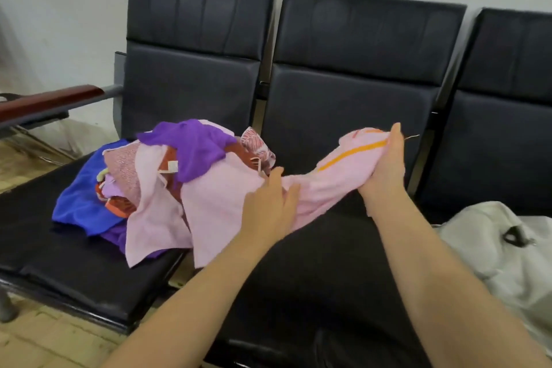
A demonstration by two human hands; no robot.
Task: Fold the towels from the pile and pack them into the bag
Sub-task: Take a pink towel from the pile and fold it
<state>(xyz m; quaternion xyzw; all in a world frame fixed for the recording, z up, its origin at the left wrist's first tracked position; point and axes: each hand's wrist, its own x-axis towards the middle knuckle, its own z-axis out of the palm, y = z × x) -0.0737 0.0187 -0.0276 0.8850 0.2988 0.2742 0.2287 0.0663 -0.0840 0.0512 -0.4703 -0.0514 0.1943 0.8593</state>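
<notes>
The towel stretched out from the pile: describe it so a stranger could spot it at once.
Find the row of black seats; a pile of towels sits on the left one. From it a pink towel stretches to the right hand, which grips its end. Only it shows an orange stripe.

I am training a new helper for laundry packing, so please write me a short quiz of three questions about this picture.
1. True or false: the right hand grips the pale pink towel with an orange stripe.
2. On which side of the pile of unfolded towels does the crumpled light grey fabric bag lie? A) left B) right C) behind
3. Fill in: the topmost cloth on the pile is ____ in colour.
Key: 1 true; 2 B; 3 purple.
</notes>
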